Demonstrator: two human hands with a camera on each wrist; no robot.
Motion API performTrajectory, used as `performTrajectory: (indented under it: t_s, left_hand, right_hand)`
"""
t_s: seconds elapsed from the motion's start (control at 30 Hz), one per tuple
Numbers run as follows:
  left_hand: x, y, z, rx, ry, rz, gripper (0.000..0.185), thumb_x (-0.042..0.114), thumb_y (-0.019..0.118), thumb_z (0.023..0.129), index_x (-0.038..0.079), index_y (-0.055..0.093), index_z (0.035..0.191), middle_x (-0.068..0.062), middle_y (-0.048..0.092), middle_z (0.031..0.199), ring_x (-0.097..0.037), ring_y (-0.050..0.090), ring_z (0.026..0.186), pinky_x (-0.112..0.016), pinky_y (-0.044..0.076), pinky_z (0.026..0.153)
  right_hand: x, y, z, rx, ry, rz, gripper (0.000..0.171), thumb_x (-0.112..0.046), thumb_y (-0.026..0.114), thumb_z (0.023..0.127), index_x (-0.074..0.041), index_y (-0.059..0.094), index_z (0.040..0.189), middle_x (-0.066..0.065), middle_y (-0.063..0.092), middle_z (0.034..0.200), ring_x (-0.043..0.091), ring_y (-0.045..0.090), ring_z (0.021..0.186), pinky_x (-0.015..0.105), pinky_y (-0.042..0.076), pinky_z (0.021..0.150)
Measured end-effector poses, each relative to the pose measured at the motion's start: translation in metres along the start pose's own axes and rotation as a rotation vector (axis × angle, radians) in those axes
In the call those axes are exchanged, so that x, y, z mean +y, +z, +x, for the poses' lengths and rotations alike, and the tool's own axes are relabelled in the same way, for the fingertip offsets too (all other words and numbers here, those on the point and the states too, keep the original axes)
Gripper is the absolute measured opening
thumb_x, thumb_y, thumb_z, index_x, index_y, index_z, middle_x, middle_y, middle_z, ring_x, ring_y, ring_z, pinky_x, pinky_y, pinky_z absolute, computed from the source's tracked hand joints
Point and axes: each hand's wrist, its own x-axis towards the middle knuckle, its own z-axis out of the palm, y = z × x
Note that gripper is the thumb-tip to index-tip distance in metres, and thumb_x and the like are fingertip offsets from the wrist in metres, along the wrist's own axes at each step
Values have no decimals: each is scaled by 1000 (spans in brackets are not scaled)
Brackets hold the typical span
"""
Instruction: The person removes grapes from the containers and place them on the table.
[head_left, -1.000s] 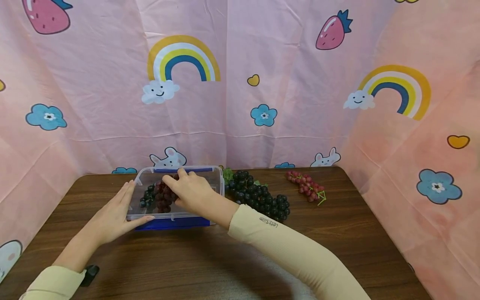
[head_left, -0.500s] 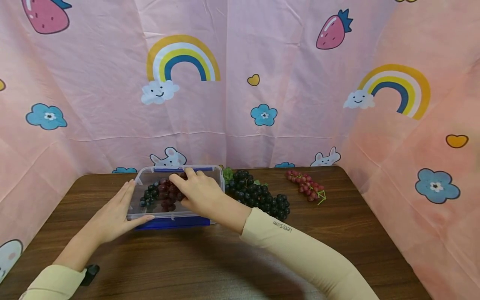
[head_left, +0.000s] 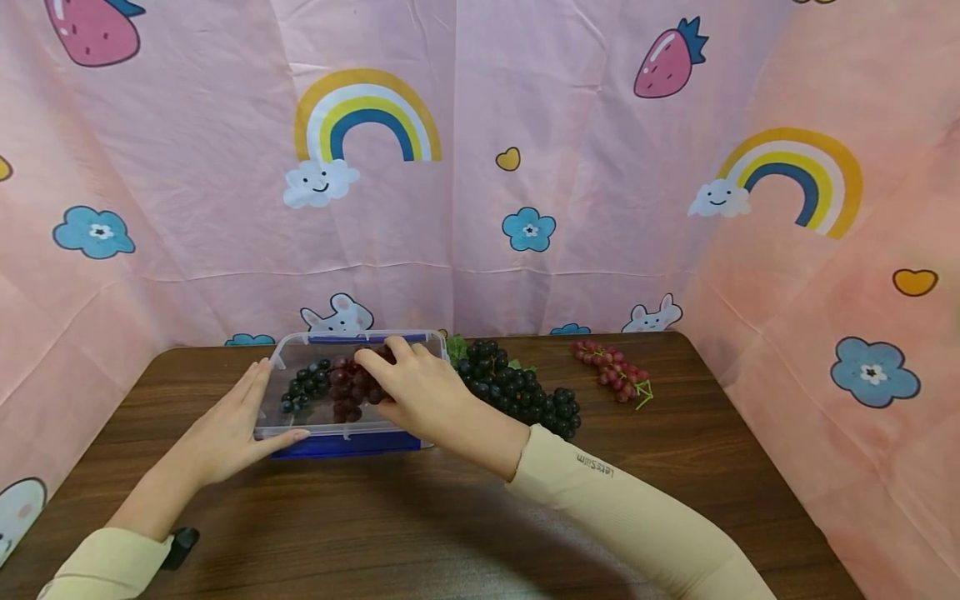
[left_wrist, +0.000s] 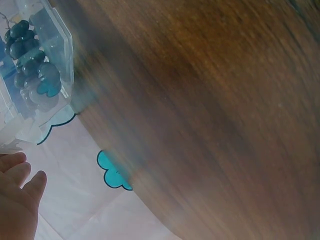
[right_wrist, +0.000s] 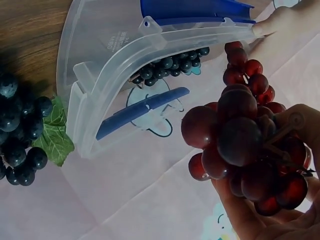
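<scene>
A bunch of dark red grapes is held in my right hand. In the right wrist view, fingers and thumb curl around the stem end of the red grapes. The bunch is at the opening of a clear plastic box with blue clips; whether it touches the bottom cannot be told. A smaller bunch of black grapes lies inside at the left. My left hand rests on the box's left front corner, fingers straight along its side and thumb along the front rim; its fingertips show in the left wrist view.
A large bunch of black grapes with a green leaf lies just right of the box. Farther right is a bunch of small red grapes with green stems. A patterned cloth hangs behind the wooden table.
My right hand has moved to the right with the dark red grapes, uncovering more of the black bunch in the box. The left hand and the box have stayed in place.
</scene>
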Motion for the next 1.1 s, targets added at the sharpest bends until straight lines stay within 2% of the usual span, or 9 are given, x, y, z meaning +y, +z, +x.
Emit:
performTrajectory:
  t_s: [0.17, 0.4, 0.73, 1.1]
  left_hand:
    - [1, 0, 0, -5, -2, -2, 124, 65, 69, 94, -4, -4, 167, -35, -2, 172, -54, 6, 159, -77, 22, 118]
    - [3, -3, 0, -10, 0, -3, 125, 65, 70, 94, -4, -5, 167, -36, -2, 171, -56, 9, 158, -77, 23, 117]
    - [1, -4, -1, -15, 15, -4, 123, 64, 69, 95, -4, -4, 167, -35, -3, 172, -55, 6, 158, -76, 17, 120]
    - [-2, -4, 0, -22, 18, 14, 124, 65, 69, 95, -4, -5, 167, -35, -1, 172, -55, 7, 158, -75, 18, 121]
  right_hand:
    - [4, -4, -9, 54, -28, -3, 49, -30, 74, 101, -21, 56, 145, 13, 63, 134, 25, 71, 104, 33, 63, 78]
    - [6, -8, -21, 129, -70, -10, 48, -25, 76, 99, -18, 59, 143, 14, 63, 133, 25, 71, 99, 31, 63, 69]
    - [9, -11, -42, 185, -91, 20, 50, -20, 80, 94, -17, 61, 139, 16, 63, 131, 25, 70, 95, 29, 59, 62]
    - [18, -8, -65, 232, -46, 79, 51, -16, 83, 90, -17, 62, 136, 17, 63, 131, 28, 71, 98, 34, 61, 64]
